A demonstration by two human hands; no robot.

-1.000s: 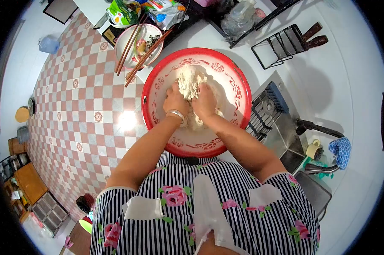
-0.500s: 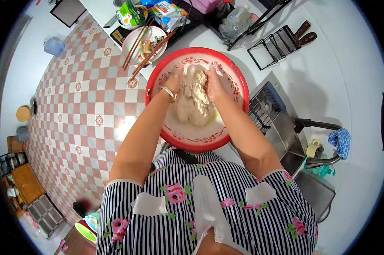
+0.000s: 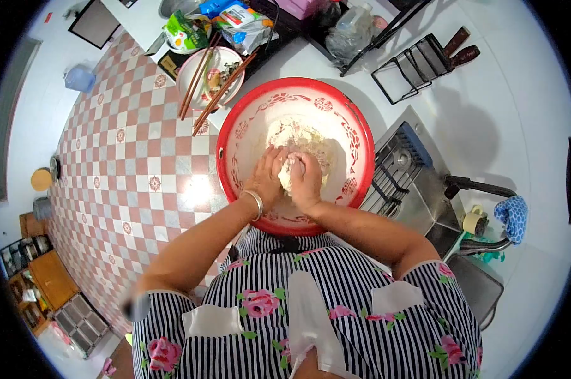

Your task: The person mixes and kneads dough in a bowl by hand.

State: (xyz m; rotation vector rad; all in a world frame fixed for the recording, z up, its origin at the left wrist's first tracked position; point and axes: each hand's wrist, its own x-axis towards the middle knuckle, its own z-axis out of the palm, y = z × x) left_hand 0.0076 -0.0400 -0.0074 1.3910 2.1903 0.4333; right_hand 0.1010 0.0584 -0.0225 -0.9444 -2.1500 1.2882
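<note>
A red-rimmed enamel basin point(image 3: 227, 120) with red patterns on its inner wall holds pale, lumpy dough point(image 3: 304, 140). My left hand point(image 3: 268, 174), with a bracelet on its wrist, presses on the near left side of the dough, its fingers bent over it. Close beside it, my right hand point(image 3: 306, 180) is curled, its fingers gripping a piece of the dough. The part of the dough under both palms is hidden.
A bowl point(image 3: 200, 98) with food scraps and chopsticks point(image 3: 225, 95) stands left of the basin. Packages point(image 3: 241, 22) lie behind it. To the right are a knife rack point(image 3: 415, 66), a sink point(image 3: 424, 199) and a faucet point(image 3: 481, 186).
Both hands have come down from the far sides of the dough to its near part and moved together. The dough lump, which stood raised between them, now lies lower in the basin.
</note>
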